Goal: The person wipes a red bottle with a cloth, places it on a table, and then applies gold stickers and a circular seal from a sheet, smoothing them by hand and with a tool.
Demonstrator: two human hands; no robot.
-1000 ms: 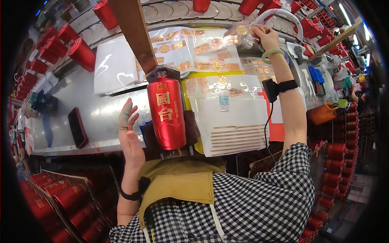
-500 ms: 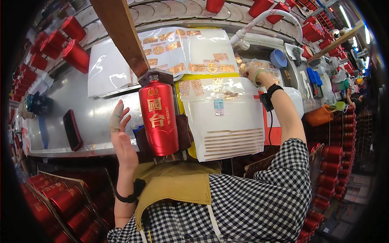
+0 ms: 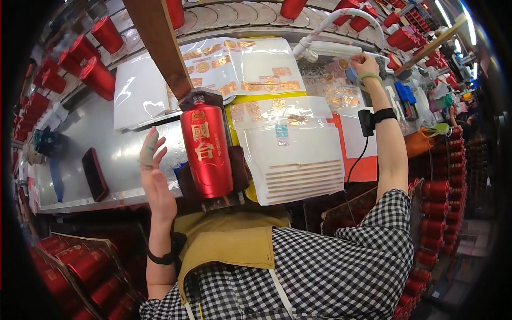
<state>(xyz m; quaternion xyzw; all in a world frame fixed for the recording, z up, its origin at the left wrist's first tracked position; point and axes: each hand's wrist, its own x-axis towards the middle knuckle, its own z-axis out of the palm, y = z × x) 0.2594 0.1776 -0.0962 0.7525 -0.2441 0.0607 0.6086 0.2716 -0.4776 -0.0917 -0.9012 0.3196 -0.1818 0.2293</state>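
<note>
A red bottle (image 3: 209,168) with gold lettering lies, neck away from me, in a dark padded holder (image 3: 239,161) on the bench front. To its left my left hand (image 3: 154,178) hovers, fingers apart and nothing in it, with a pale wrap on one finger. At the back right, my right hand (image 3: 365,65) is above a small blue bowl (image 3: 351,75), its fingers bent together; whatever they hold, if anything, is hidden. Between the bottle and my right arm lie white sheets (image 3: 298,154) with gold decals and brown stripes. More gold decals (image 3: 341,97) lie near the bowl.
A wooden post (image 3: 160,45) slants over the bench beyond the bottle. A white curved pipe (image 3: 325,25) arches at the back. A phone (image 3: 95,174) lies left on the metal bench (image 3: 128,160). Red bottles (image 3: 97,77) stand far left; racks of red bottles flank me below.
My right hand has moved from the gold decals to the right and away, up to the blue bowl. The left hand stays raised beside the bottle. The view has shifted slightly.
</note>
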